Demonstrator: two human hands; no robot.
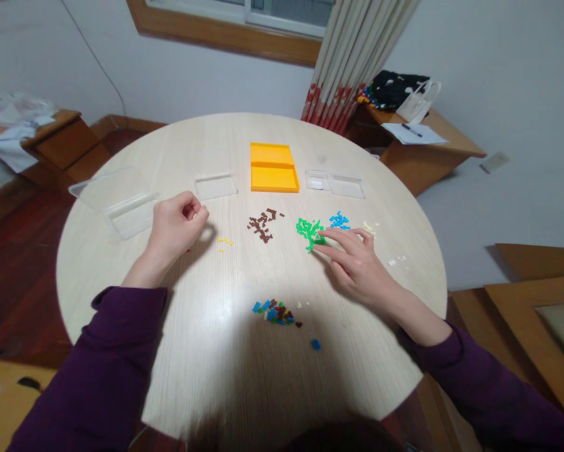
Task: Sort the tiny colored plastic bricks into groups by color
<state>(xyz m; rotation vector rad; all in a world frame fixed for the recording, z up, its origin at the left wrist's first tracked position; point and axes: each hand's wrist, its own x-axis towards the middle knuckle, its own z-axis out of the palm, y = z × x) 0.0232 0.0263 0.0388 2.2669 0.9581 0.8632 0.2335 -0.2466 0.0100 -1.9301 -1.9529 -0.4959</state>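
Observation:
My left hand (176, 226) is raised over the left of the table, its fingers curled in a pinch; whatever they hold, if anything, is too small to make out. Several yellow pieces (222, 240) lie just right of it. My right hand (357, 260) hovers with fingers apart at the lower right edge of the green pile (308, 231). Behind its fingers sits a blue pile (339, 220), with pale yellow pieces (369, 229) beyond. Brown pieces (263, 226) form a pile at the centre. Nearer me is a mixed-colour pile (278, 312).
An open orange case (275, 177) stands at the back middle of the round table (206, 351). Clear boxes (216, 186) (348, 186) flank it, and a larger clear box (134, 216) is at left. One blue piece (316, 344) and white pieces (392, 262) lie apart.

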